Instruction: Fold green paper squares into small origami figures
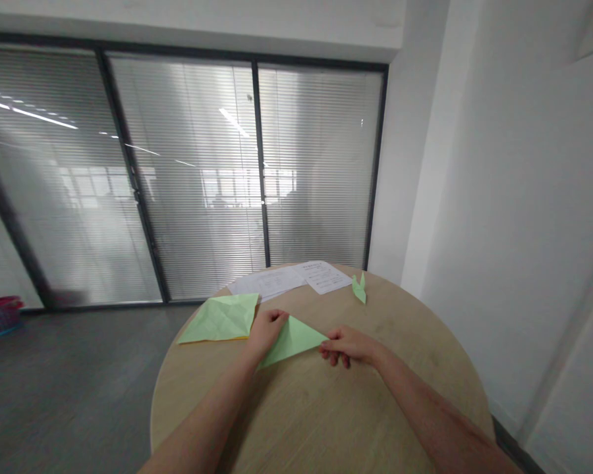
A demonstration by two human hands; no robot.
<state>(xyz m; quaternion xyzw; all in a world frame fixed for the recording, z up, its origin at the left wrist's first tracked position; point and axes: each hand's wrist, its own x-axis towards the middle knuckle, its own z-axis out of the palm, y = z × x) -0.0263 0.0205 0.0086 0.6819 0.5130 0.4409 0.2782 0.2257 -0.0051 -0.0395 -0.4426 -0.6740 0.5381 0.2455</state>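
Observation:
A light green sheet of paper [296, 340], folded into a triangle, is between my two hands just above or on the round table. My left hand [269, 331] grips its upper left side, thumb and fingers closed near the top corner; part of the paper is hidden behind that hand. My right hand [346, 345] pinches the pointed right corner between thumb and forefinger, the other fingers curled under. Left of my left hand lies a stack of creased green paper [222, 316] with a yellow edge showing beneath. A small folded green paper figure [359, 288] stands farther back on the right.
The round wooden table [306, 421] fills the lower middle. Printed white sheets [323, 276] lie at its far edge. Behind are glass partitions with blinds [202, 171], and a white wall [524, 217] rises on the right. A pink and blue basket [0, 318] sits on the floor at left.

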